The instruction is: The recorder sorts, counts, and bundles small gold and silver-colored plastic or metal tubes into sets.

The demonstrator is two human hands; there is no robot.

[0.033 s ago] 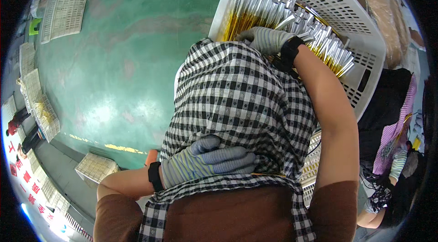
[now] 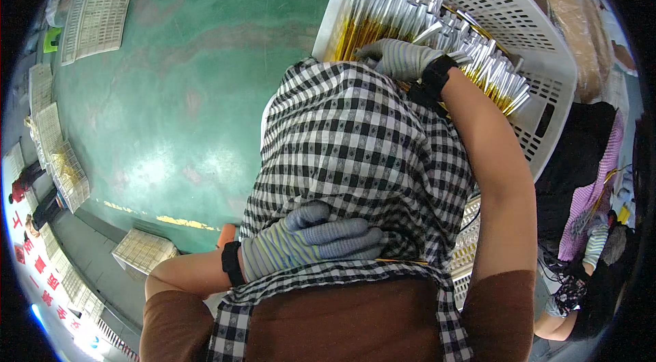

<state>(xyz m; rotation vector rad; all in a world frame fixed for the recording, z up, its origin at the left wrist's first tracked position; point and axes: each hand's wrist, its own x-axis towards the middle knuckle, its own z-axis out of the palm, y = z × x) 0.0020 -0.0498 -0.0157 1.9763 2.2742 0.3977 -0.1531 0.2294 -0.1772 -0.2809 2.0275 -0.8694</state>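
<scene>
Head view: shiny, slender silver-gold rods [image 2: 459, 41]

Bright indoor light, white glare on green floor [image 2: 181, 113], bent fisheye edges, black corners

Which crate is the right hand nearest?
The big white crate at upper right, holding silver-and-gold rods: the right hand is at those rods; other crates sit farther off.

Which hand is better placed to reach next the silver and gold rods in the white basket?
The right hand, I judge: it is at the white basket, by the silver and gold rods. The left hand lies on the checkered apron, apart from the basket.
</scene>
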